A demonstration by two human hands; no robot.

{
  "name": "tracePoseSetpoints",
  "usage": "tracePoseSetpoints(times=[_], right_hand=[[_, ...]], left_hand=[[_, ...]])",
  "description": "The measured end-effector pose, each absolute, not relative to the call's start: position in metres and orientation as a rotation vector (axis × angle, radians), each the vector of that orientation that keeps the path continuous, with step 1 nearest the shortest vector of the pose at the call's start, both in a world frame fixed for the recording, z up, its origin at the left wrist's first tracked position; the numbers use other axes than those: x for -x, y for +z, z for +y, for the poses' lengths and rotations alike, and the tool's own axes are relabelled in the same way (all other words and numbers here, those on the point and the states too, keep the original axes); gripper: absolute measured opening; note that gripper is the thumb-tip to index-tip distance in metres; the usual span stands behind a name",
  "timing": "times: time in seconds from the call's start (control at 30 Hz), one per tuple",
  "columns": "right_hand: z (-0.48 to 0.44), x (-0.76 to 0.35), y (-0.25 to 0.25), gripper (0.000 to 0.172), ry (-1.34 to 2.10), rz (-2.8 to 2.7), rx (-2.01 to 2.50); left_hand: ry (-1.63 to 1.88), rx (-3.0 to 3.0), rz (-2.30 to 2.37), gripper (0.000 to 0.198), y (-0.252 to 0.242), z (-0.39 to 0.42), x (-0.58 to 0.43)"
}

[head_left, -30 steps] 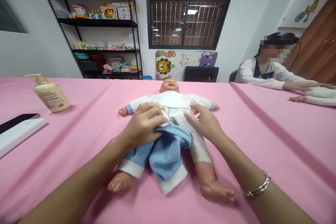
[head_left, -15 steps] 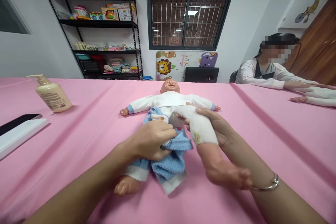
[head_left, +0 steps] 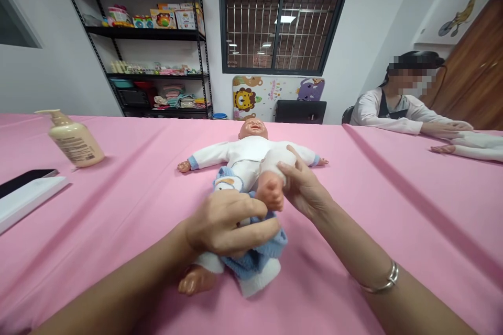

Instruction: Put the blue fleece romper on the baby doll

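Observation:
A baby doll [head_left: 248, 151] in a white top lies on its back, head away from me, arms spread. Blue trousers [head_left: 261, 259] with white cuffs cover one of its legs, and that foot [head_left: 196, 279] sticks out at the lower left. My left hand [head_left: 231, 222] grips the bunched blue cloth, its fingers curled close to the doll's other foot [head_left: 271, 191]. That leg is bent, its foot over the trousers. My right hand [head_left: 301, 180] is wrapped round this bent leg in its white covering, thumb on top.
A pump bottle [head_left: 76, 141], a phone [head_left: 23, 182] and a white box [head_left: 31, 204] are on the pink tablecloth [head_left: 129, 183] at the left. At the right sits another person [head_left: 396, 104] with another doll [head_left: 471, 145]. Black shelves [head_left: 149, 34] stand behind.
My right hand has bent the doll's bare-footed leg inward and up, bringing its foot from the lower right to over the trousers. My left hand keeps hold of the cloth, slightly lower.

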State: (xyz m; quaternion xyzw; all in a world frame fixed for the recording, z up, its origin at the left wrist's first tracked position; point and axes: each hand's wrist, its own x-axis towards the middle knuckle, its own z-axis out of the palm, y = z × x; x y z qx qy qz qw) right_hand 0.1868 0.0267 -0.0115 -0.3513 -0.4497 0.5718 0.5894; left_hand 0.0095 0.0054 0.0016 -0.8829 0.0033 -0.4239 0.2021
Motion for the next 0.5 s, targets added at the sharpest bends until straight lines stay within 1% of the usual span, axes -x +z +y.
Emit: tracePoseSetpoints(times=[0.07,0.1,0.2,0.27,0.3,0.4,0.43,0.5], right_hand=[[0.026,-0.181,-0.017,0.105,1.366,-1.031,0.786],[0.027,-0.179,-0.02,0.107,1.382,-1.057,0.775],[0.029,-0.178,-0.027,0.103,1.391,-1.19,0.773],[0.029,-0.18,-0.029,0.092,1.42,-1.268,0.789],[0.029,-0.18,-0.029,0.084,1.438,-1.31,0.799],[0.024,-0.181,-0.025,0.051,1.44,-1.513,0.775],[0.022,-0.18,-0.023,0.046,1.418,-1.597,0.752],[0.018,-0.18,-0.02,0.047,1.396,-1.747,0.723]], left_hand=[[-1.302,2.444,-0.064,0.023,-0.001,0.005,-0.01],[-1.373,2.454,-0.151,0.025,-0.003,0.005,-0.01],[-1.569,2.571,-0.565,0.029,-0.006,0.008,-0.013],[-1.597,2.715,-0.812,0.025,-0.007,0.013,-0.013],[-1.576,2.793,-0.886,0.022,-0.007,0.017,-0.013],[-1.559,2.874,-1.043,0.017,-0.009,0.026,-0.011],[-1.581,2.847,-1.099,0.016,-0.01,0.029,-0.01],[-1.64,2.746,-1.238,0.015,-0.013,0.035,-0.008]])
